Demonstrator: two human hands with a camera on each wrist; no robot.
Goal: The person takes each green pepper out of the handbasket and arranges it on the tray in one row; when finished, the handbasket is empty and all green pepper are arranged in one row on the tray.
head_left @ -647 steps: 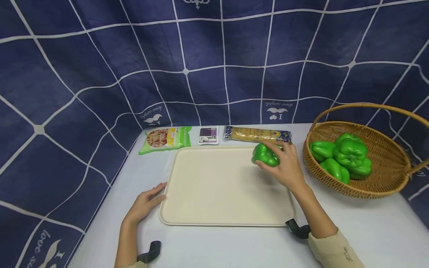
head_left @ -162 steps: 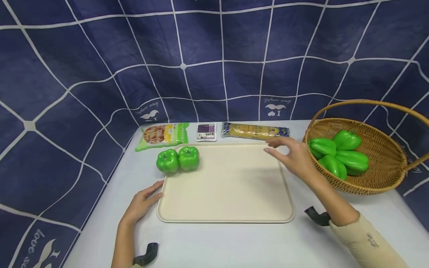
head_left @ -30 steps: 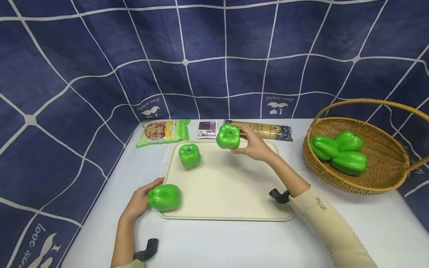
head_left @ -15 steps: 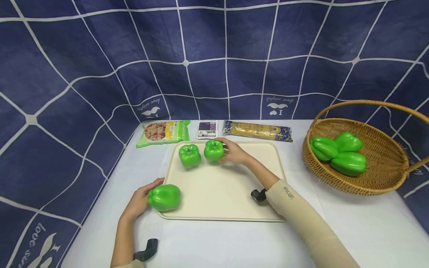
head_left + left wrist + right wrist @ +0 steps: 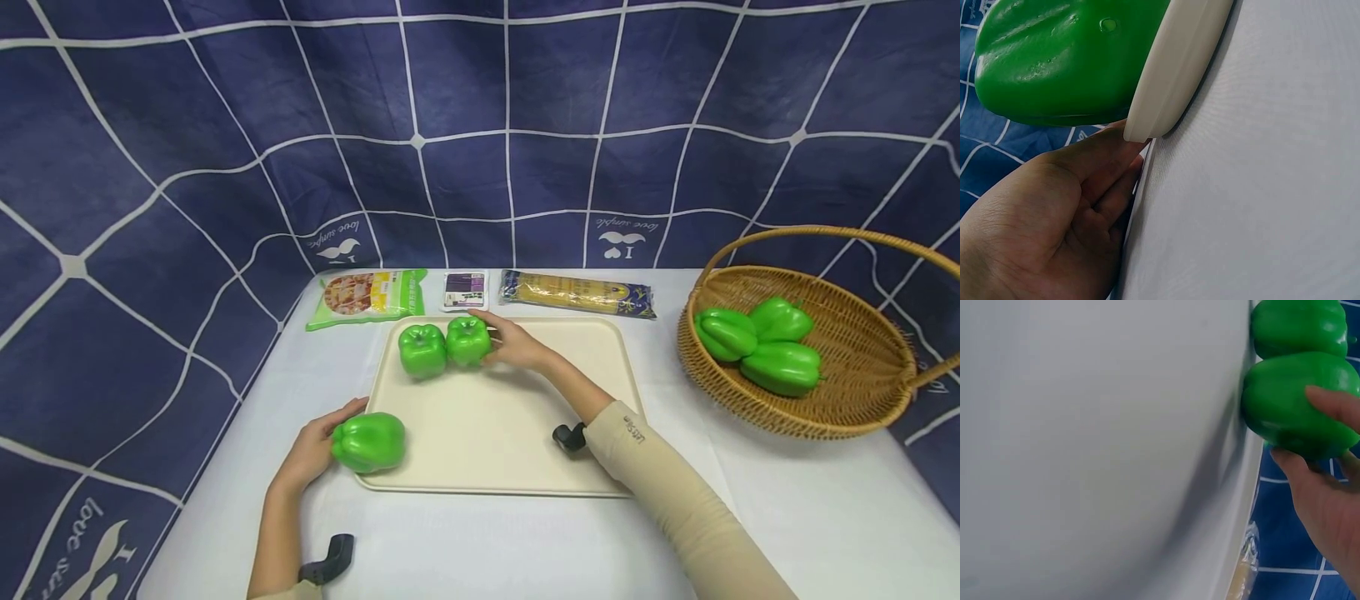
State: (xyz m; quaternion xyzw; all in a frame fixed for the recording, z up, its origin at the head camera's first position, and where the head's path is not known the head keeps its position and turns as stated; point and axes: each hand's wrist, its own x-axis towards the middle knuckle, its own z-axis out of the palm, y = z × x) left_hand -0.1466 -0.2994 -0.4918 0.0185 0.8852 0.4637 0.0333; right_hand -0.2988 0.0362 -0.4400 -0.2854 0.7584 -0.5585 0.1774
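My right hand grips a green bell pepper by its right side near the back of a cream tray. A second bell pepper stands close against it on the left, and the right wrist view shows the held pepper touching its neighbour. My left hand rests at the tray's left edge with relaxed fingers. Beside it, a third pepper lies on its side at the front left corner and partly covers the fingertips. In the left wrist view, my fingers touch the tray rim.
On the right stands a wicker basket with a tall handle, holding three bell peppers. Behind the tray lie a green food bag, a small purple-and-white pack and a long pasta packet. A blue checked cloth hangs behind.
My right hand has brought its pepper left and down onto the back of the tray, then slid it left against the standing one. The left hand has stayed still.
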